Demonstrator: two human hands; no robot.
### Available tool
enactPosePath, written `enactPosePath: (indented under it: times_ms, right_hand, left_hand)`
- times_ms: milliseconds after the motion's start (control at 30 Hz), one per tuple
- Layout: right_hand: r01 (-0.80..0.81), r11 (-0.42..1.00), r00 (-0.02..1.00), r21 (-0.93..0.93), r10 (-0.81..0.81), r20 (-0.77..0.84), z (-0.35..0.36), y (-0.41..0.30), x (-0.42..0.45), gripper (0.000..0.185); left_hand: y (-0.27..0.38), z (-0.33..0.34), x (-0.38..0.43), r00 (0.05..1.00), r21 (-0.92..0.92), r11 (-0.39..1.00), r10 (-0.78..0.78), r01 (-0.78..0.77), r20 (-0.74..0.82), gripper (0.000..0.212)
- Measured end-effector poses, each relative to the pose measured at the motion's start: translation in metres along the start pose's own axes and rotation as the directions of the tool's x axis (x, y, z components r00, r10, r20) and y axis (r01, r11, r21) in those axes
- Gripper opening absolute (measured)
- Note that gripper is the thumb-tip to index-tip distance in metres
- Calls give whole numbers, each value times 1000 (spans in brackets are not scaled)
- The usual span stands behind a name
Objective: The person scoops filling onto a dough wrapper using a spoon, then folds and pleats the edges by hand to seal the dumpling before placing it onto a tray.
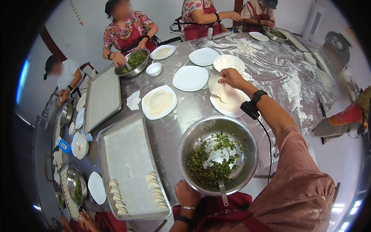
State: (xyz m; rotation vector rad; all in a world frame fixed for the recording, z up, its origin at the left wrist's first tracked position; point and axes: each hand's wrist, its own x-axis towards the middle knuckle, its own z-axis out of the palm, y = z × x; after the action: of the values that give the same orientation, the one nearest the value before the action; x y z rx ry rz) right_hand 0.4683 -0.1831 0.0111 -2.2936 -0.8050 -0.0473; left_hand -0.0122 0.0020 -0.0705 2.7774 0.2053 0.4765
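My right hand [232,78] reaches out over a white plate [236,114] of round dough wrappers. Its fingers pinch the edge of a thin wrapper [216,86], while another wrapper [232,98] lies below the hand, over the plate. Close in front of me stands a steel mixing bowl [251,153] with chopped green filling [203,163] spread over its bottom and side. A metal spatula [222,192] leans on the near rim, its tip in the filling. Against the bowl's near left side rests my left hand [187,193]; its fingers are partly hidden.
Left of the bowl is a metal tray [127,145] with rows of folded dumplings [156,191]. Beyond lie a plate of wrappers [159,101], white plates [190,78] and a flour plate [229,63]. Co-workers [127,34] sit around the table. A cable [269,145] hangs from my right wrist.
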Motion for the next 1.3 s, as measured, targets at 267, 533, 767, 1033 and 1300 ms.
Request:
enactPosePath:
  times_ms: [267,533,767,1033,1300]
  right_hand:
    - [-157,869,966,469,233,-109,-36,-48,-22,18]
    - [-316,835,911,-450,135,-390,-5,69,-109,21]
    - [-707,505,650,496,739,174,6,43,-143,22]
    - [-630,146,558,763,768,313,24,40,-147,18]
    - [-348,-31,591,937,768,245,-9,25,-223,25]
  left_hand:
    - [2,-6,-2,999,18,1000,3,-3,-36,19]
    - [4,-3,3,996,15,998,56,-55,-74,17]
    - [0,-1,-5,996,32,998,63,-61,-71,19]
    - [-2,1,-8,992,33,995,97,-94,-86,14]
    - [7,-27,-28,801,-853,-174,-292,492,522,47]
